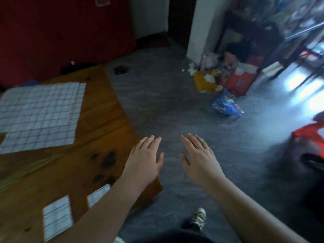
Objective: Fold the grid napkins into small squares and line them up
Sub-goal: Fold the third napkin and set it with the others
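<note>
Both my left hand (145, 158) and right hand (198, 156) hover flat and empty. That unfolded grid napkin (40, 116) looks thin, limp; I'd pinch its corners.

Big grid napkin (40, 116) lies flat, unfolded, well left of the fingers (154, 144). Folded square (57, 218) sits below-left of them; 2nd folded square (98, 194) beside it w/ a gap, partly hidden by forearm (108, 207).
</note>
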`<state>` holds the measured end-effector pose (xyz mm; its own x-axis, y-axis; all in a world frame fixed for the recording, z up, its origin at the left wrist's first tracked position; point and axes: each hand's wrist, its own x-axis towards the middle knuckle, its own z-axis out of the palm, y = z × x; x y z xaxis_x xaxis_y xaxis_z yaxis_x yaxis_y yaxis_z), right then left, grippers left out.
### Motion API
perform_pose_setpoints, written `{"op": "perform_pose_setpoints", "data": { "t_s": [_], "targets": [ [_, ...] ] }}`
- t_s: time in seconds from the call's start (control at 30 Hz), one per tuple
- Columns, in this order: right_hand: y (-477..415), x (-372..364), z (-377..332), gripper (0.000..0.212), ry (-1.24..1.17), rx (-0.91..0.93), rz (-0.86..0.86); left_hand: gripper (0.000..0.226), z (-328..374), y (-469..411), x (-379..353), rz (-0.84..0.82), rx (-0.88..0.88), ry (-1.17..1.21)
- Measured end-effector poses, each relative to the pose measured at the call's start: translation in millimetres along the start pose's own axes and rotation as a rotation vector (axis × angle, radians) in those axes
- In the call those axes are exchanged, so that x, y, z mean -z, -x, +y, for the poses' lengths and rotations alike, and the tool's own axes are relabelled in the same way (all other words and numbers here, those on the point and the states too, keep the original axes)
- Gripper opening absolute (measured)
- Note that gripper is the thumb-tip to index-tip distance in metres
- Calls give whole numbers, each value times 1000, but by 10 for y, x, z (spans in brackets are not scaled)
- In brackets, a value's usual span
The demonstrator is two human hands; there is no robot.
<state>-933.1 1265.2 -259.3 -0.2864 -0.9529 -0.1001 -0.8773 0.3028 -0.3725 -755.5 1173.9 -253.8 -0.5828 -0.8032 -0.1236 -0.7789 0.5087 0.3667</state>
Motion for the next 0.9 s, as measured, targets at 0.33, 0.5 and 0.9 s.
{"op": "perform_pose_setpoints", "data": {
  "t_s": [0.33, 0.5, 0.9],
  "targets": [
    [-81, 1126, 1974, 69, 2, -184, 95, 65, 1961, -1230, -383, -119, -185, -116],
    [-350, 1377, 2366, 70, -7, -199, 115, 66, 2319, -1741, -385, -128, -209, -94],
    [-2213, 1713, 2608, 68, 82, -143, 71, 65, 2095, -3404, -354, -113, -178, 6]
  ]
}}
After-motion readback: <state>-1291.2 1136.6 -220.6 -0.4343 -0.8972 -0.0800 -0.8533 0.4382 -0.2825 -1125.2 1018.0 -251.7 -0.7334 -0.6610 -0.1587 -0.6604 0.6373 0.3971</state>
